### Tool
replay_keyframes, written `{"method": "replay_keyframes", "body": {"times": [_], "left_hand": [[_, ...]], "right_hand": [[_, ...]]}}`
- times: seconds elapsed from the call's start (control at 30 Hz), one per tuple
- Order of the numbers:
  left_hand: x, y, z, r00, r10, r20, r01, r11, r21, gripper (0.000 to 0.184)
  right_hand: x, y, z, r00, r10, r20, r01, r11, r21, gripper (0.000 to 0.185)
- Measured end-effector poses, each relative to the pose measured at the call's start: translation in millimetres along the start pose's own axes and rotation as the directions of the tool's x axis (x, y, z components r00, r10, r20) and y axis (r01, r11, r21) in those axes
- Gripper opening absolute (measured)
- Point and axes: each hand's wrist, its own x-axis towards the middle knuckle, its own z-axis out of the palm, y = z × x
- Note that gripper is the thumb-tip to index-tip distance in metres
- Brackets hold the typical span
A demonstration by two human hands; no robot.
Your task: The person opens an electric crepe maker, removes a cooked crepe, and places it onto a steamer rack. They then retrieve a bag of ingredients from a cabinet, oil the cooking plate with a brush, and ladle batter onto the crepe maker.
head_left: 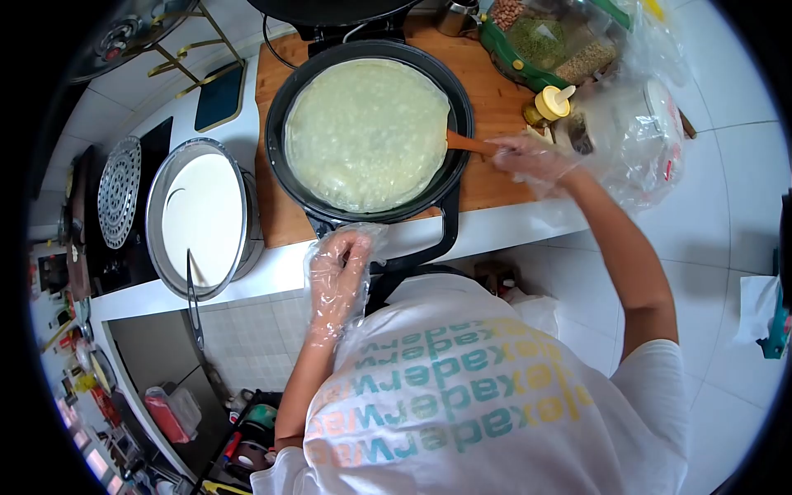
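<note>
My right hand [532, 158], in a clear plastic glove, is closed around the handle of a wooden spatula [469, 143]. The spatula's tip reaches the right edge of a thin, pale crepe [367, 136], and its blade is out of sight. The crepe lies across the black round griddle [276, 157]. Just in front of the griddle, beside its black handle [445, 239], is my left hand [338, 268], gloved the same way. Its fingers are curled, and what they hold, if anything, is hidden.
A metal pot [247, 247] of white batter [202, 214] with a ladle [194, 301] stands left. At the right are a yellow-lidded oil jar [551, 103], a green-edged grain container [503, 70] and a plastic bag [627, 157]. A perforated metal disc [120, 194] rests on the stove.
</note>
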Motion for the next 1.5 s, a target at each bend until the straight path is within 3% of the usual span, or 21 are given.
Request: {"method": "replay_keyframes", "body": {"times": [0.03, 0.13, 0.23, 0.33, 0.43, 0.47, 0.57, 0.63, 0.7, 0.73, 0.83, 0.93, 1.03, 1.13, 1.17, 1.2, 1.27, 1.3, 1.33, 1.43, 1.5], "left_hand": [[1, 3, 3, 1.000, -0.003, -0.003, 0.003, 1.000, 0.004, 0.014], [3, 6, 7, 0.998, 0.061, 0.018, -0.062, 0.997, 0.042, 0.014], [6, 13, 10, 0.998, 0.050, 0.026, -0.052, 0.994, 0.100, 0.014], [7, 15, 19, 0.992, 0.109, 0.055, -0.118, 0.976, 0.185, 0.013], [7, 22, 24, 0.988, 0.105, 0.111, -0.123, 0.977, 0.172, 0.014], [11, 21, 25, 0.981, 0.160, 0.111, -0.180, 0.963, 0.202, 0.013], [21, 20, 23, 0.932, 0.344, 0.119, -0.363, 0.863, 0.351, 0.012], [37, 27, 27, 0.865, 0.483, 0.137, -0.478, 0.706, 0.522, 0.014], [53, 27, 36, 0.877, 0.460, 0.139, -0.431, 0.627, 0.649, 0.029], [61, 19, 41, 0.875, 0.464, 0.139, -0.426, 0.600, 0.677, 0.033], [78, 20, 47, 0.859, 0.482, 0.172, -0.439, 0.521, 0.732, 0.046], [95, 11, 53, 0.833, 0.527, 0.169, -0.455, 0.477, 0.752, 0.035], [104, 8, 52, 0.863, 0.422, 0.277, -0.436, 0.349, 0.829, 0.021], [107, 13, 50, 0.863, 0.434, 0.258, -0.439, 0.394, 0.807, 0.013], [107, 19, 49, 0.883, 0.405, 0.237, -0.417, 0.446, 0.792, 0.013], [105, 28, 50, 0.901, 0.376, 0.215, -0.392, 0.498, 0.774, 0.013], [102, 36, 55, 0.917, 0.336, 0.215, -0.378, 0.562, 0.735, 0.014], [99, 37, 59, 0.916, 0.327, 0.233, -0.389, 0.577, 0.718, 0.015], [96, 39, 59, 0.915, 0.318, 0.249, -0.397, 0.592, 0.701, 0.017], [78, 52, 49, 0.891, 0.383, 0.246, -0.438, 0.578, 0.689, 0.021], [65, 57, 36, 0.866, 0.462, 0.191, -0.469, 0.617, 0.632, 0.022]], "right_hand": [[8, 3, 8, 0.998, -0.061, -0.021, 0.062, 0.997, 0.056, 0.034], [5, -8, 6, 0.981, -0.109, 0.158, 0.153, 0.943, -0.296, 0.028], [4, -3, 1, 0.975, -0.046, 0.220, 0.104, 0.959, -0.264, 0.026], [27, -15, 29, 0.995, 0.032, 0.094, -0.038, 0.997, 0.064, 0.028], [44, -42, 50, 0.994, 0.111, -0.023, -0.105, 0.978, 0.179, 0.030], [50, -40, 55, 0.992, 0.123, 0.027, -0.126, 0.963, 0.240, 0.033], [40, -43, 57, 0.942, 0.330, 0.051, -0.334, 0.927, 0.169, 0.032], [22, -41, 61, 0.979, 0.155, 0.130, -0.181, 0.959, 0.218, 0.027], [12, -32, 71, 0.992, -0.038, 0.122, 0.011, 0.975, 0.222, 0.024], [7, -54, 71, 0.980, 0.112, 0.165, -0.178, 0.863, 0.474, 0.019], [4, -72, 70, 0.963, 0.185, 0.195, -0.268, 0.695, 0.667, 0.010], [5, -69, 70, 0.985, 0.111, 0.135, -0.169, 0.803, 0.572, 0.008], [1, -75, 68, 0.968, 0.179, 0.178, -0.253, 0.700, 0.668, 0.010], [0, -64, 69, 0.983, 0.155, 0.094, -0.180, 0.882, 0.436, 0.020], [5, -47, 75, 0.993, -0.104, -0.060, 0.114, 0.972, 0.204, 0.019], [13, -20, 85, 0.912, -0.385, -0.139, 0.378, 0.923, -0.076, 0.018], [22, -15, 91, 0.892, -0.418, -0.171, 0.418, 0.908, -0.038, 0.015], [29, -30, 91, 0.978, -0.169, -0.120, 0.197, 0.938, 0.284, 0.013], [33, -43, 90, 0.998, 0.064, 0.014, -0.061, 0.829, 0.556, 0.012], [25, -60, 87, 0.996, 0.084, 0.023, -0.084, 0.868, 0.489, 0.015], [19, -62, 92, 0.998, 0.064, -0.019, -0.042, 0.821, 0.570, 0.015]]}}
